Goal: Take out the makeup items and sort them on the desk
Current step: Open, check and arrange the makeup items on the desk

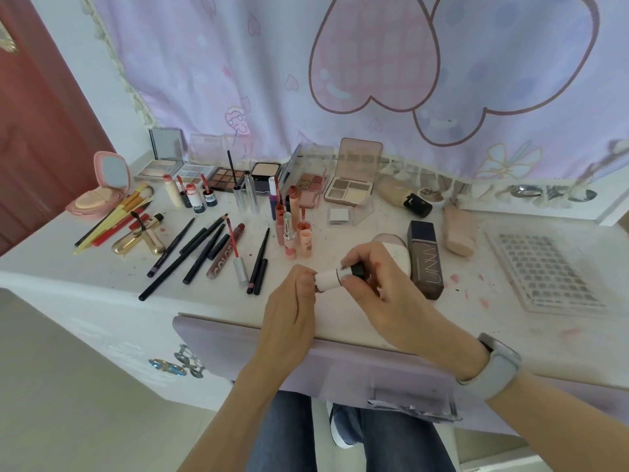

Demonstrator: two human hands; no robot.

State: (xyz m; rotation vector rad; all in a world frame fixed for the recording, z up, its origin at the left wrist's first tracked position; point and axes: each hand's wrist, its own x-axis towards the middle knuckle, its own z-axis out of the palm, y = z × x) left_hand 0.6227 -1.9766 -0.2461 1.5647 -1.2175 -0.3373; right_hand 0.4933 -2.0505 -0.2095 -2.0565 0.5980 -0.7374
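Observation:
Both my hands hold a small white tube with a black cap [332, 277] above the front of the white desk [102, 267]. My left hand [292, 301] grips the white body, and my right hand [377, 281] pinches the black cap end. Makeup lies spread on the desk: black pencils [190, 250], lip glosses [231, 247], lipsticks [292, 229], eyeshadow palettes [350, 185] along the back, brushes [115, 216] and a pink compact [102, 185] at the left. A dark foundation bottle [425, 260] lies just right of my hands.
A purple pouch or cloth [340, 362] hangs over the desk's front edge below my hands. A clear grid tray [544, 270] sits at the right. Beige tubes [456, 233] lie behind the foundation bottle. A curtain [340, 80] hangs behind the desk.

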